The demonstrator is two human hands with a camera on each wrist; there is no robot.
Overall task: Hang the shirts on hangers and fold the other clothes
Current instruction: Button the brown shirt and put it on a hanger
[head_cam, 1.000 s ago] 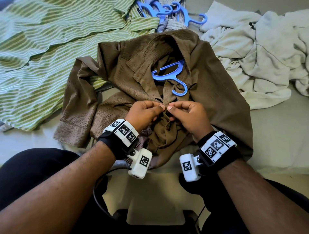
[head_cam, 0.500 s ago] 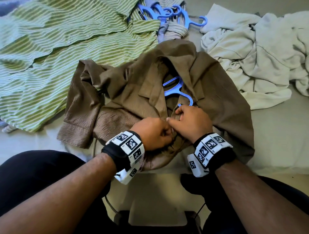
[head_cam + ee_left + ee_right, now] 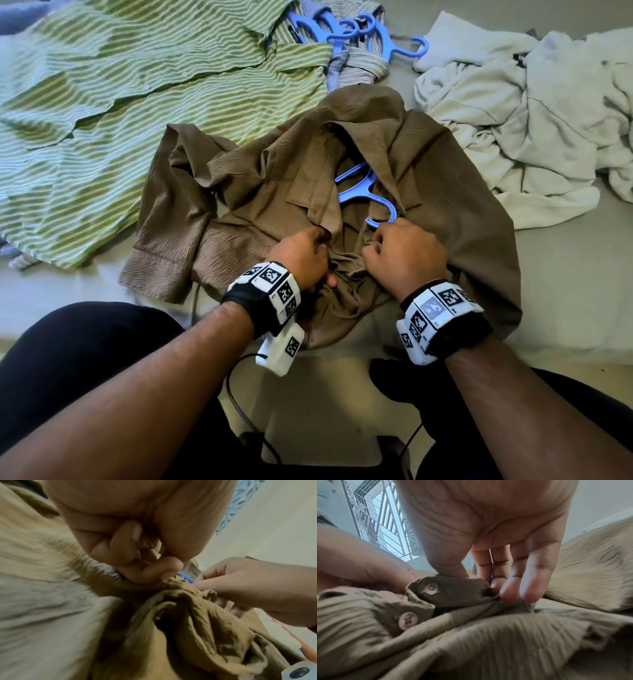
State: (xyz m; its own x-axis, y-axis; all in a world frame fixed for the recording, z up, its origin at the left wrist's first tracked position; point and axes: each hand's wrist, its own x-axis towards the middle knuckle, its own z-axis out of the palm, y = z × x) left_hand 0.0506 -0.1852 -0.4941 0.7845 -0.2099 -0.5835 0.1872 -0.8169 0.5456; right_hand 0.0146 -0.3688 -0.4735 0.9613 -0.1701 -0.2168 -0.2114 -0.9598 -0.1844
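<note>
The brown shirt lies crumpled at the centre of the head view, on a pale bed. A blue hanger sits inside its open collar; only the hook and part of one arm show, the rest is covered by fabric.

The left hand and right hand meet at the shirt front, just below the hanger hook. Left hand: fingers curled, pinching the placket edge; in the left wrist view the fingertips are pressed to the cloth, blurred. Right hand: thumb and fingers pinch a fold of fabric beside a button; a second button lies lower left. Whether the upper button is through a hole cannot be determined.

The striped shirt fills the upper left of the frame, cut off by the edge. More hangers lie at the top centre, partly under striped collars; a dark neck label there is unreadable. A pile of pale clothes occupies the upper right, cut off at the right edge. The wrist bands carry square coded markers, no readable text.
</note>
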